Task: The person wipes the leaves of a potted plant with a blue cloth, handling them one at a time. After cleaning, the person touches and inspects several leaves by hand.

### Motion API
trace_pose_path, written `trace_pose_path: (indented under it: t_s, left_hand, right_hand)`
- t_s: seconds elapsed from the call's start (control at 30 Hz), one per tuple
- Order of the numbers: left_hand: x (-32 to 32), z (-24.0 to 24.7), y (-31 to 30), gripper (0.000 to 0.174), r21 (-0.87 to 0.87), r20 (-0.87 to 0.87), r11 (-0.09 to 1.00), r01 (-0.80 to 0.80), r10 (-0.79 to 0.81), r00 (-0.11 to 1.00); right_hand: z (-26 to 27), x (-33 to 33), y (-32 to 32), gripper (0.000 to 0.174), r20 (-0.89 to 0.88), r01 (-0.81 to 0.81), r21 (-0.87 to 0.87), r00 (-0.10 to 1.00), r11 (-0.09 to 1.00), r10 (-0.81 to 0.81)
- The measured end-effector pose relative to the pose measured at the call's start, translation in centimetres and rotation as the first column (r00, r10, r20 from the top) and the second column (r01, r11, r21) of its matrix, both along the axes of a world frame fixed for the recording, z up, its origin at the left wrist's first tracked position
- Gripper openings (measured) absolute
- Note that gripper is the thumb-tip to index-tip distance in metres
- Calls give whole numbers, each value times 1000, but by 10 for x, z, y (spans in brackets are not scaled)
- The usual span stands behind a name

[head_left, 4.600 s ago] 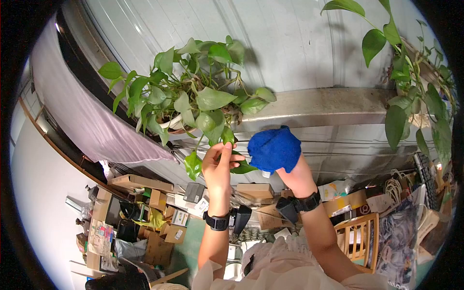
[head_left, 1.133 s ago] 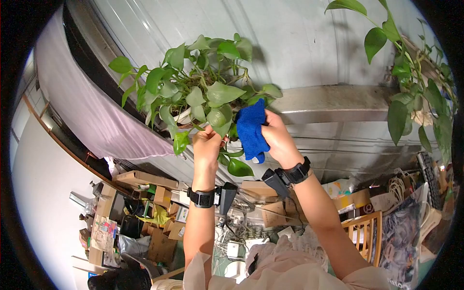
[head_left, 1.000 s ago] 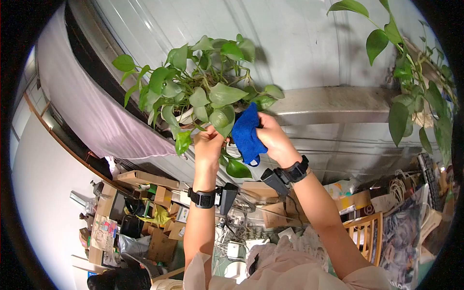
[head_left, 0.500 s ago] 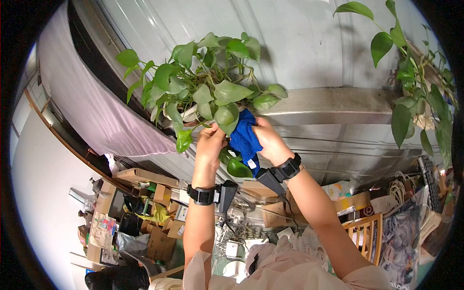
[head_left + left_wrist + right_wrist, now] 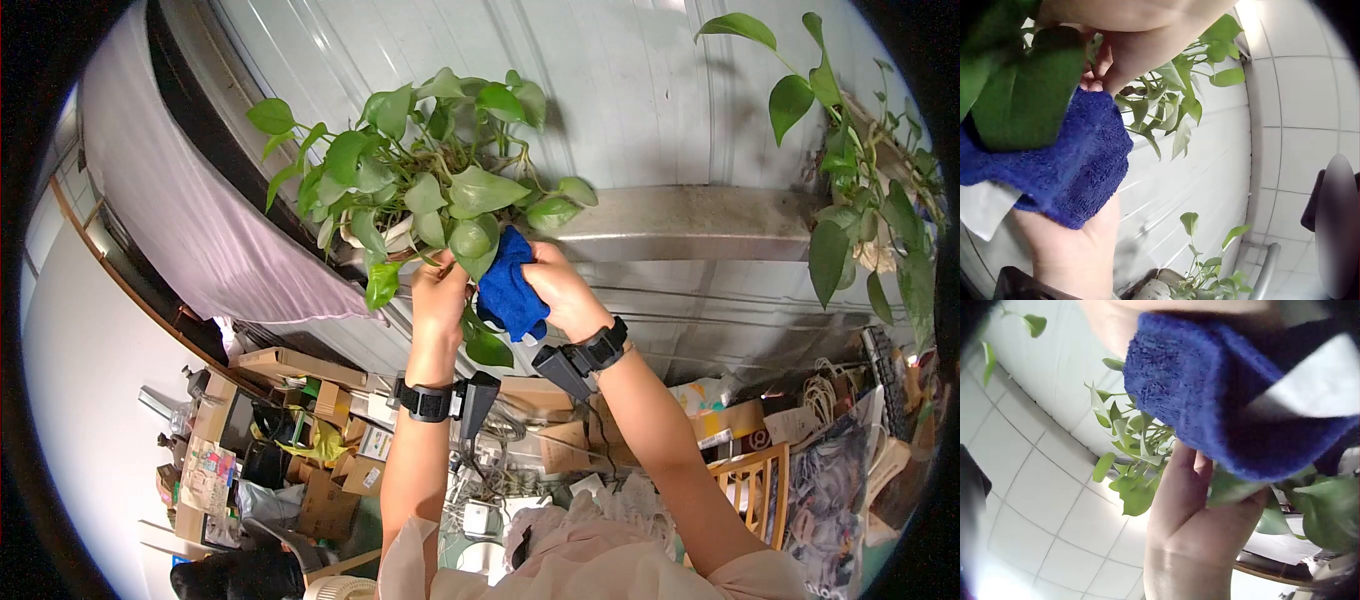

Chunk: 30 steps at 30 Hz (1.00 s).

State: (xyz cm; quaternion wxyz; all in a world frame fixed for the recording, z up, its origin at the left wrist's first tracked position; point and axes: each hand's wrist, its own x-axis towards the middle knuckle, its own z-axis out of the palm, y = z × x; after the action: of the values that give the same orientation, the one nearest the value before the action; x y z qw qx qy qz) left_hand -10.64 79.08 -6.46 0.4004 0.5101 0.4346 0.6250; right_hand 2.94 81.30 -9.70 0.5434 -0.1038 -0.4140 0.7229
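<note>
A leafy pothos plant point(image 5: 475, 192) trails over the front of its pale pot point(image 5: 398, 236). Just below the pot, my left hand point(image 5: 437, 305) has its fingers curled at a hanging pothos leaf, pinching it; the fingertips are partly hidden behind leaves. My right hand point(image 5: 563, 290) grips a blue terry cloth point(image 5: 512, 290) with a white tag point(image 5: 1313, 384), thumb on top. The cloth lies against the leaves right beside the left fingers. In the left wrist view, a broad green leaf point(image 5: 1032, 94) overlaps the cloth. Another leaf point(image 5: 488, 348) hangs below the cloth.
A metal ledge point(image 5: 690, 220) runs right from the pot to a second hanging plant point(image 5: 850, 220). Pink curtain fabric point(image 5: 220, 240) hangs at left. Below are cardboard boxes point(image 5: 330, 505), cables point(image 5: 470, 470) and a wooden chair point(image 5: 755, 490).
Over several seconds my right hand has brought the cloth left, up to the leaves at my left hand. In the last second the cloth has shifted and bunched slightly between the hands.
</note>
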Motion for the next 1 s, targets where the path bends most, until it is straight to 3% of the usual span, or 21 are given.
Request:
trace_pose_path:
  t_s: [0.13,0.23,0.33,0.73,1.0]
  left_hand:
    - [1,0,0,11,24,-25,1000,-4,5,1000]
    - [2,-3,3,13,64,-19,998,6,-5,1000]
    - [6,1,-1,13,35,-26,999,24,-24,999]
    - [7,2,-5,12,26,-47,999,-27,29,998]
    - [3,-8,2,11,17,-51,998,-60,61,997]
  right_hand:
    - [-4,-4,-1,16,10,16,-77,1000,997,-15]
    - [-9,-4,-1,13,19,31,-43,999,999,-30]
    - [-10,-1,-3,14,-24,-31,-13,999,999,30]
    - [-24,8,-15,17,65,5,-59,998,998,-1]
    - [-31,20,-31,15,-16,-10,-64,1000,998,9]
